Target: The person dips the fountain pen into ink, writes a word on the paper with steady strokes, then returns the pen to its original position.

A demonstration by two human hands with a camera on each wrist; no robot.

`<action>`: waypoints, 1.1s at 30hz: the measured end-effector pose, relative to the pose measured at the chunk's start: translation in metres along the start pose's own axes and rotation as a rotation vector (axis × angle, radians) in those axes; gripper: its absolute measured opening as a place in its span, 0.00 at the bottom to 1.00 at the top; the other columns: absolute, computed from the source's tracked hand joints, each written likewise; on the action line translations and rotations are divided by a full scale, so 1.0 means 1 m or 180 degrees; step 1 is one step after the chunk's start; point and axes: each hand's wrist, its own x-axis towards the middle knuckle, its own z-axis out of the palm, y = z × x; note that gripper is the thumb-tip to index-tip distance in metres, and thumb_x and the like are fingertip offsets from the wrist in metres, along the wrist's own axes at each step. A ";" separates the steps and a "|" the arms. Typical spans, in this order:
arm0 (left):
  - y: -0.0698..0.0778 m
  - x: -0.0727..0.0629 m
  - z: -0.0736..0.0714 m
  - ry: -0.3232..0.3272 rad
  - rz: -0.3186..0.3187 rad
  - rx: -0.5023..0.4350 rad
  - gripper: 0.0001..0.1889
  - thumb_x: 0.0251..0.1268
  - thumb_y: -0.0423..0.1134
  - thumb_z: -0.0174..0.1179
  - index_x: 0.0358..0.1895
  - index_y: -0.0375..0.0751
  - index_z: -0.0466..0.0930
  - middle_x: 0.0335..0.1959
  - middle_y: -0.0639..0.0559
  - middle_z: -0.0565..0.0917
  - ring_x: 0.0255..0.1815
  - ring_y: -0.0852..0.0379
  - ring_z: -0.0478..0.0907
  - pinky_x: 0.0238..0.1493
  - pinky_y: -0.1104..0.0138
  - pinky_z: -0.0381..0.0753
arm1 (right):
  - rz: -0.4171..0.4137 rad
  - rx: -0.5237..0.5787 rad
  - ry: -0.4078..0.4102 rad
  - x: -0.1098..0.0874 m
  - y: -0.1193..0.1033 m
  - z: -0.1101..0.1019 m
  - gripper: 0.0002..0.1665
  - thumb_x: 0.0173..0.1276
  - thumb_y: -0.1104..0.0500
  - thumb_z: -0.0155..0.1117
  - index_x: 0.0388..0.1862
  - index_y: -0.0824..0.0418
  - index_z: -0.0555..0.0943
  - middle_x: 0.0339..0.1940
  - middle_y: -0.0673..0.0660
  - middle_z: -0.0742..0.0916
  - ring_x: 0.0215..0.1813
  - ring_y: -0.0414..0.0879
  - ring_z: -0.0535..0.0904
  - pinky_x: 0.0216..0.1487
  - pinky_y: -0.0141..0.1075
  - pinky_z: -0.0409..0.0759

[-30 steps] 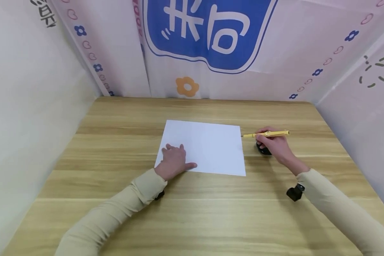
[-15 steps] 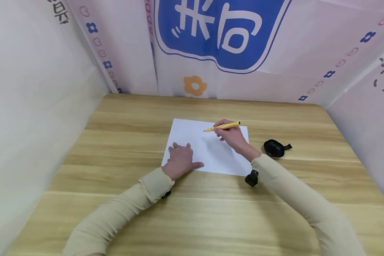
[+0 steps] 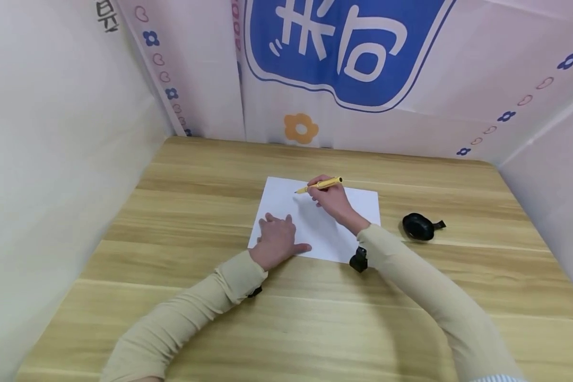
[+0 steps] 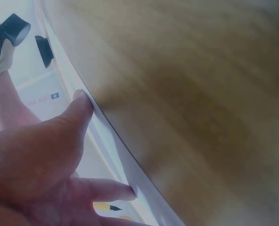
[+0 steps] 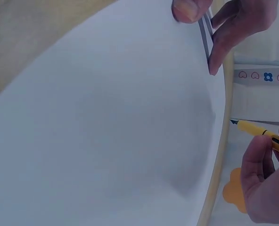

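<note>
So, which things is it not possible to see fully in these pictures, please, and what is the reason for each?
Head view: the part of the paper under the left hand, covered by that hand.
Head view: the top of the blue sign, cut off by the upper edge.
Left wrist view: most of the pen, behind the left hand.
Right wrist view: the pen's back end, cut off by the right edge.

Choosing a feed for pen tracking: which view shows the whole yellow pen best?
Head: the yellow pen shows from tip to back end in the right hand. Right wrist: larger, but the picture's edge cuts off its back end. Left wrist: only the tip and some yellow, past the left hand.
</note>
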 end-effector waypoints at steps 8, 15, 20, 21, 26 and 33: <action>0.002 -0.002 0.001 0.0107 -0.0029 -0.0002 0.50 0.49 0.77 0.52 0.64 0.37 0.71 0.42 0.32 0.84 0.57 0.33 0.74 0.54 0.50 0.74 | 0.0047 -0.0032 0.0005 0.004 0.001 0.007 0.13 0.68 0.56 0.58 0.46 0.62 0.80 0.37 0.58 0.81 0.39 0.54 0.78 0.33 0.32 0.77; 0.003 -0.003 0.001 0.0138 -0.0069 0.0037 0.50 0.47 0.77 0.52 0.63 0.39 0.71 0.39 0.34 0.85 0.56 0.35 0.74 0.51 0.51 0.74 | 0.0055 -0.0045 -0.0010 0.006 0.002 0.010 0.13 0.68 0.55 0.58 0.47 0.62 0.79 0.38 0.58 0.81 0.39 0.53 0.78 0.36 0.36 0.79; 0.002 -0.002 0.003 0.0131 -0.0086 0.0024 0.49 0.47 0.77 0.53 0.63 0.39 0.71 0.41 0.33 0.85 0.56 0.35 0.74 0.52 0.51 0.74 | 0.0034 -0.0040 -0.0021 0.006 0.003 0.010 0.13 0.69 0.56 0.58 0.46 0.62 0.79 0.38 0.58 0.81 0.39 0.52 0.78 0.35 0.34 0.78; 0.002 -0.001 0.003 0.0120 -0.0094 0.0009 0.49 0.47 0.77 0.53 0.63 0.38 0.71 0.42 0.33 0.85 0.56 0.35 0.74 0.53 0.51 0.74 | 0.0038 -0.0037 -0.0021 0.007 0.003 0.010 0.13 0.69 0.56 0.58 0.46 0.62 0.79 0.38 0.58 0.81 0.39 0.52 0.78 0.34 0.34 0.78; 0.002 -0.002 0.002 0.0097 -0.0124 -0.0021 0.50 0.47 0.77 0.53 0.64 0.38 0.71 0.45 0.30 0.83 0.57 0.34 0.74 0.55 0.50 0.73 | 0.0068 -0.0046 -0.0021 0.007 0.005 0.011 0.13 0.68 0.55 0.58 0.46 0.61 0.79 0.39 0.58 0.81 0.39 0.52 0.78 0.33 0.33 0.77; 0.003 -0.002 0.001 0.0136 -0.0095 0.0009 0.49 0.48 0.76 0.53 0.64 0.38 0.71 0.46 0.30 0.83 0.58 0.34 0.74 0.54 0.49 0.74 | 0.0050 -0.0115 -0.0053 0.005 0.006 0.011 0.12 0.68 0.55 0.58 0.46 0.61 0.79 0.35 0.57 0.81 0.36 0.49 0.77 0.31 0.31 0.76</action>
